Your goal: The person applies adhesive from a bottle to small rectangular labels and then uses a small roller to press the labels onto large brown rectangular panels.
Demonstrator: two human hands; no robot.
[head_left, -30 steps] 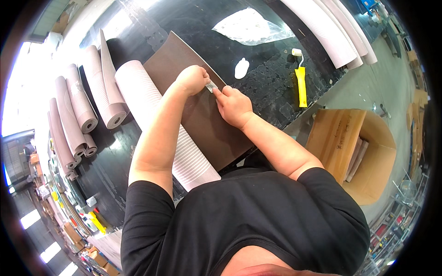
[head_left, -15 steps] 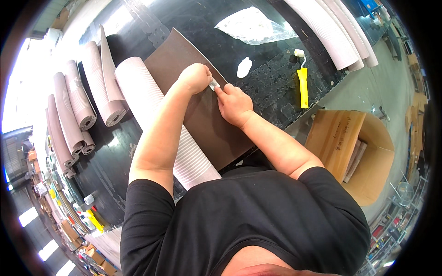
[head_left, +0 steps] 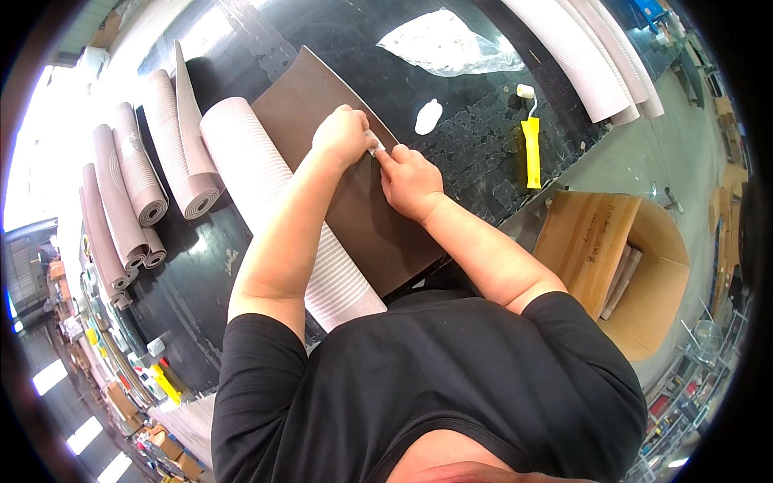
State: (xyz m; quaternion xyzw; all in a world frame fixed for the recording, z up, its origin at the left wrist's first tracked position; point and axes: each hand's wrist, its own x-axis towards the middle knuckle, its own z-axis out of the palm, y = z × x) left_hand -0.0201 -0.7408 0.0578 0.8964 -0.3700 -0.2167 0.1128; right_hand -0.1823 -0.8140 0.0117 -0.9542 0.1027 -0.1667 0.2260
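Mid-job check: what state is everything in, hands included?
Left hand: closed on a small white piece
Right hand: curled, fingertips at that piece
Brown mat: partly unrolled
Mats at left: rolled up, one with a loose end
Yellow-handled roller: lying unheld
Plastic bag: crumpled
Cardboard box: open, items inside

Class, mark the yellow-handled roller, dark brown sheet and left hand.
Yellow-handled roller (head_left: 531,145): head view, on its handle.
Dark brown sheet (head_left: 358,217): head view, on bare surface.
Left hand (head_left: 340,138): head view, on its back.
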